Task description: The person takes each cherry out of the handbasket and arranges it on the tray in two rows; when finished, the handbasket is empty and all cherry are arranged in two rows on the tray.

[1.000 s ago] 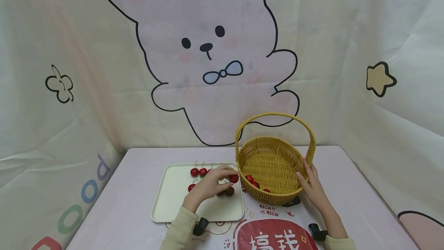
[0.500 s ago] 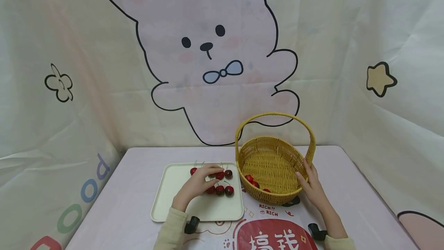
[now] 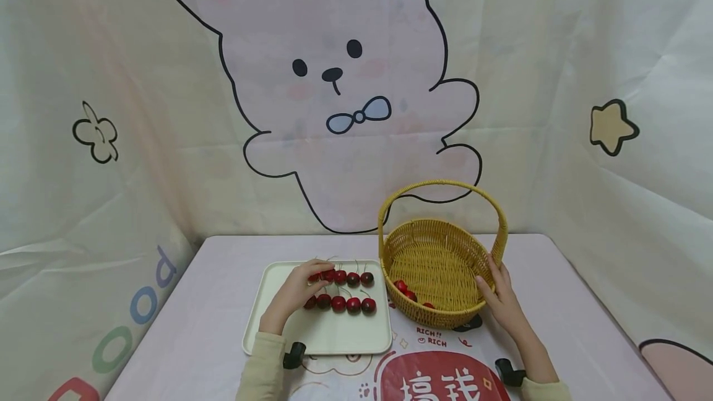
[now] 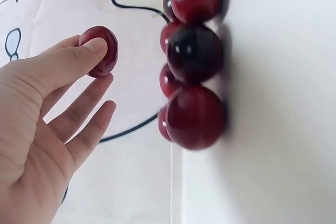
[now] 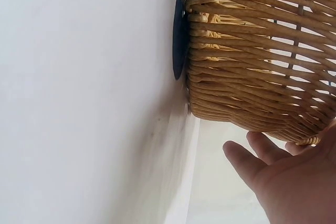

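The left hand (image 3: pixel 293 293) lies over the cream tray (image 3: pixel 267 327), fingertips pinching a cherry (image 4: pixel 100 51) at the left end of the far row; bare tray floor lies nearer the person. The other cherries (image 3: pixel 345 293) lie in two rows beside it. The right hand (image 3: pixel 501 299), fingers relaxed, rests against the wicker basket (image 3: pixel 440 265) rim, a few cherries inside; bare tablecloth (image 3: pixel 585 320) to its right.

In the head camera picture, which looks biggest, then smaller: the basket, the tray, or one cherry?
1. Tray and basket: look about alike, so no ranking between them.
2. One cherry: clearly smallest.
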Motion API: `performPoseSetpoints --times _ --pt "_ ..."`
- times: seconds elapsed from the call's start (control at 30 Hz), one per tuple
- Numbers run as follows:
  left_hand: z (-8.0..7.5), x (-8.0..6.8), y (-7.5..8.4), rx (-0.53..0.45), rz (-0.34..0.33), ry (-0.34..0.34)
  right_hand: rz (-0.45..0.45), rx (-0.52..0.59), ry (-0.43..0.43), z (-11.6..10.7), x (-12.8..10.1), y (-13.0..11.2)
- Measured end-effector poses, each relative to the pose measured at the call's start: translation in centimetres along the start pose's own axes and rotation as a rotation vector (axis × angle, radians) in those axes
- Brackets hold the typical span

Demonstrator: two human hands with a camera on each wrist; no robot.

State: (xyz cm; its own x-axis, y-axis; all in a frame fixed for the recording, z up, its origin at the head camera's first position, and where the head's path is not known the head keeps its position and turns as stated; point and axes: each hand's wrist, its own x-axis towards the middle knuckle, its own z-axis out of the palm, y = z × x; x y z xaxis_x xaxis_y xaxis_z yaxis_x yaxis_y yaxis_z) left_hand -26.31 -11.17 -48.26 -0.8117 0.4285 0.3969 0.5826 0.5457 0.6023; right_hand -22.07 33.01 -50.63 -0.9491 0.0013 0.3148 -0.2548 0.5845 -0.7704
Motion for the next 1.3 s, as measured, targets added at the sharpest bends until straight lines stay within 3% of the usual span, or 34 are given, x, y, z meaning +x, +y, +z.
performPoseSetpoints --times 0.17,0.77,1.07,1.3 --pt "-0.6 -0.6 -1.1 0.000 -0.055 0.038 0.005 -0.006 0.004 0.0 -0.1 0.0" --pt "-1.8 -2.2 -5.2 0.108 -0.142 0.195 0.018 -0.010 0.009 0.1 0.0 0.0" --pt "-2.1 -2.3 -5.8 0.148 -0.213 0.147 0.013 -0.002 -0.003 -0.1 0.0 -0.3" --pt "-2.2 -2.0 -6.2 0.090 -0.310 0.091 0.003 -0.006 0.000 0.0 0.0 0.0"
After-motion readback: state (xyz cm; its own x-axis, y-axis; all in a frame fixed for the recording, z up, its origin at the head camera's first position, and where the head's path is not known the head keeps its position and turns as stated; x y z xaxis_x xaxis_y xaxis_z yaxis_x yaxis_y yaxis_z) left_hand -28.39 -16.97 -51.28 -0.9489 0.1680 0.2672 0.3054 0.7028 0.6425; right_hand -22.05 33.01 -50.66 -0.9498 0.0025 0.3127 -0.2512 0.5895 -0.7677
